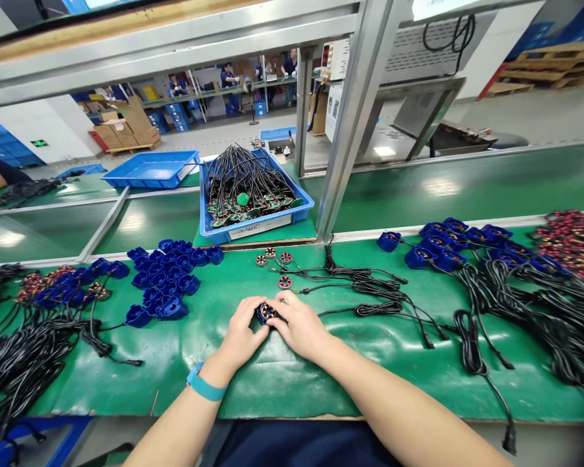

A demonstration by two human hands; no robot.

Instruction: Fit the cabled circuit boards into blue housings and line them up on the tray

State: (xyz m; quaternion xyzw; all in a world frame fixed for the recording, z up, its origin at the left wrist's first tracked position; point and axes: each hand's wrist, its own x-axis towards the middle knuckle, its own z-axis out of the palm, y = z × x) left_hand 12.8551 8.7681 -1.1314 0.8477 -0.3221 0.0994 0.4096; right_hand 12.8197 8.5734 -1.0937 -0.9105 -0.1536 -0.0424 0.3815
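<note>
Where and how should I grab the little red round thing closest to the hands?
I'd pinch the red round piece by its outer rim, edges opposite each other, probably from above left: it lies flat on the green table, with the right hand on its near side and a black cable close on its right.

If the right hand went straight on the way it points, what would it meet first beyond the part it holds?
Probably the left hand, just across the blue part from the right hand, though depth is hard to judge.
</note>
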